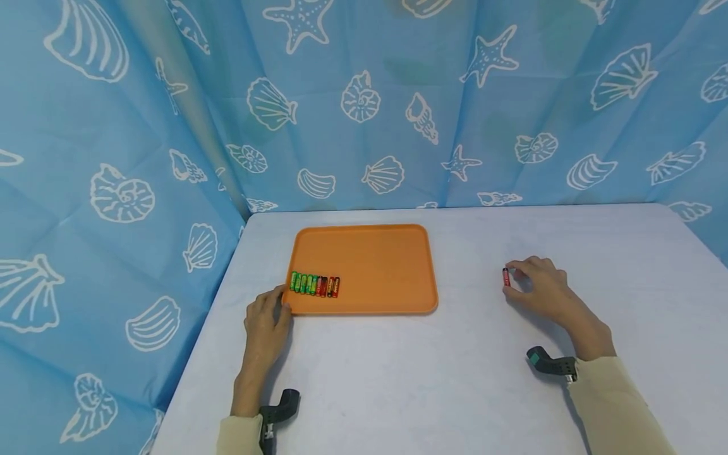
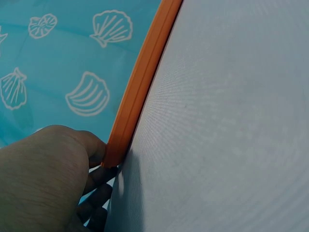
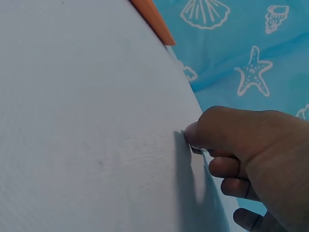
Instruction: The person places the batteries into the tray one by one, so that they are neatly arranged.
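Between the thumb and forefinger of my right hand is a small red battery, pinched upright-looking at the right side of the table. In the right wrist view my hand mostly covers the battery, and only a bit of its end shows. My left hand holds the front left corner of an orange tray with thumb and fingers; the left wrist view shows the thumb against that corner. Inside the tray, near its left edge, green batteries and red-and-black batteries lie side by side in a row.
The white table runs back to a blue curtain with shells and starfish on it. Another curtain side hangs along the left edge. Black wrist-worn camera mounts sit at both sleeves, low over the table.
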### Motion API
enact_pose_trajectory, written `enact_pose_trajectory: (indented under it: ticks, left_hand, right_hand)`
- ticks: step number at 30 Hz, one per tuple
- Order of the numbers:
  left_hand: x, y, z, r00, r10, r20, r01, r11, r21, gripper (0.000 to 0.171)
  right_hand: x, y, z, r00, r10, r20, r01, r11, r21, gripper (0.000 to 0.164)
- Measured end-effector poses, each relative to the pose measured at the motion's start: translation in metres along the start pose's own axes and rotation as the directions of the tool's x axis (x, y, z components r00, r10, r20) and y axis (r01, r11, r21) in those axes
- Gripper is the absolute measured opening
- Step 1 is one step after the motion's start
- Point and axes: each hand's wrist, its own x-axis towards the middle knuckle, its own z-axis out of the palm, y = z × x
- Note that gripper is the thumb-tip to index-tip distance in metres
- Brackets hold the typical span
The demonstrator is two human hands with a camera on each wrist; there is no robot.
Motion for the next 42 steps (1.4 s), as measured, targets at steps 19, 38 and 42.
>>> enact_pose_trajectory:
  ticks: [19,38,42]
  left_hand:
    - [0.0,0.003,0.001,0.999,-0.034,0.003,0.034,0.999,0.016,0.046]
    - [0.001,0.001,0.002,1.0,-0.02,-0.006,0.02,1.0,0.011,0.045]
    - [0.001,0.0,0.001,1.0,-0.02,-0.006,0.02,1.0,0.008,0.045]
  right_hand:
    - [0.001,-0.026,0.002,0.99,-0.084,-0.117,0.097,0.99,0.105,0.039]
    - [0.022,-0.083,0.027,0.976,-0.171,-0.137,0.193,0.965,0.176,0.039]
    - [0.027,-0.096,0.032,0.972,-0.201,-0.123,0.222,0.958,0.183,0.039]
